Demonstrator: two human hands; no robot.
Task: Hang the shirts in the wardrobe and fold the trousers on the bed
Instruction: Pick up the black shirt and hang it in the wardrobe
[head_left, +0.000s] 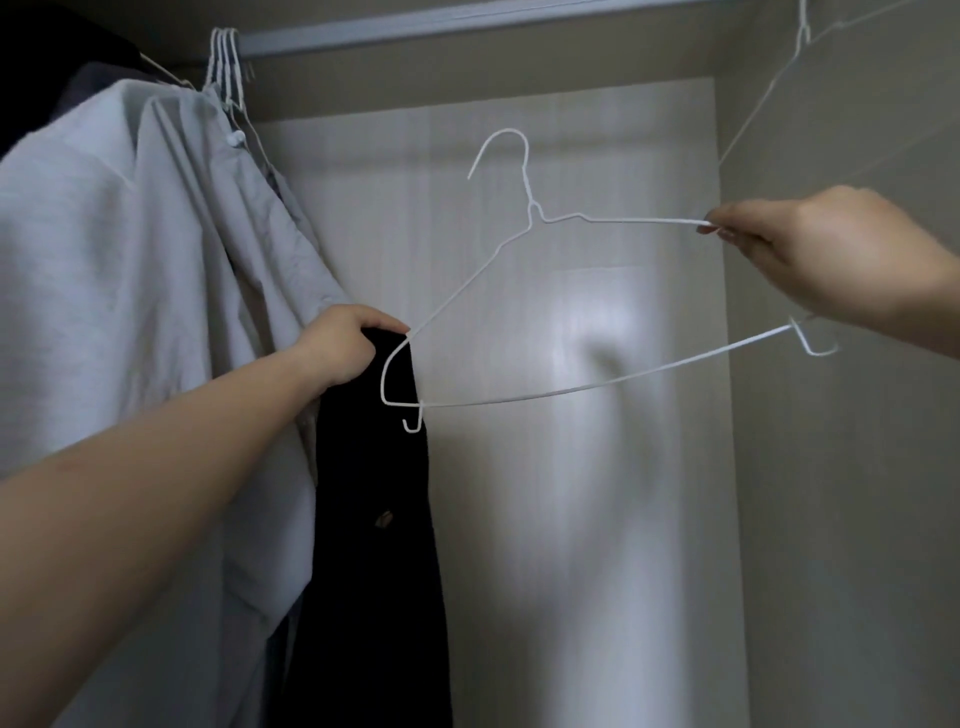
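Observation:
A white wire hanger (530, 218) floats in front of the open wardrobe, its hook free of the rail. My right hand (815, 254) pinches the hanger's right shoulder end. My left hand (343, 348) grips the top of a black shirt (374, 519) right at the hanger's left end. The black shirt hangs down from that hand. Pale grey shirts (156, 312) hang on white hangers from the rail (415, 31) at the upper left.
The wardrobe's pale back panel (571, 467) and right side wall (831, 467) enclose open space to the right of the hung shirts. Another white wire hanger (800, 31) hangs at the top right. Dark clothing (47, 67) fills the far upper left.

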